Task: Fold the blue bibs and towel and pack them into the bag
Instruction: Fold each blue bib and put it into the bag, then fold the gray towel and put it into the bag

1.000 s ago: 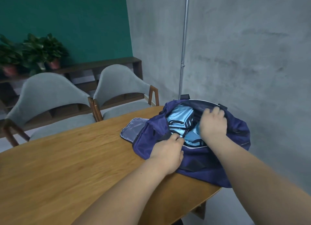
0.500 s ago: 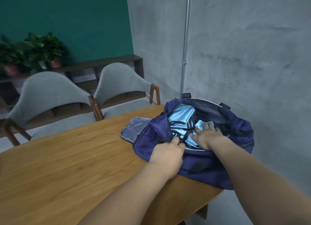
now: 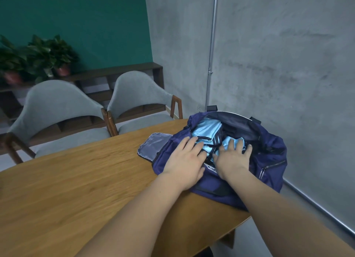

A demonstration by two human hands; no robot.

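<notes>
- Navy bag (image 3: 269, 160) at right centre of frame, on the far right end of the wooden counter (image 3: 76, 180), mouth open upward, grey-lined flap (image 3: 151, 147) lying flat on the wood to its left.
- Light-blue cloth (image 3: 206, 127) already inside the bag, in folds with dark trim between them; bibs and towel not separable by eye.
- Left hand (image 3: 184, 160) across the bag's near-left rim, fingers (image 3: 192, 143) straight and spread, tips on the blue cloth; nothing grasped.
- Right hand (image 3: 232, 158) just beside it, palm down inside the opening, fingers (image 3: 231, 144) also straight and splayed over the blue cloth; pressing, not gripping.
- Change from half a second back: left hand no longer curled on the rim, now flattened and reaching into the mouth; right hand drawn a little nearer the front edge, still flat on the load.
- Reading: packing apparently done, both palms now tamping the contents down. No blue cloth visible anywhere on the counter.
- Likely remainder: settling the pile low enough for the opening to close, if closing counts at all.
- Background: two grey chairs (image 3: 57, 107) behind the counter, potted plants (image 3: 48, 55) at upper left.
</notes>
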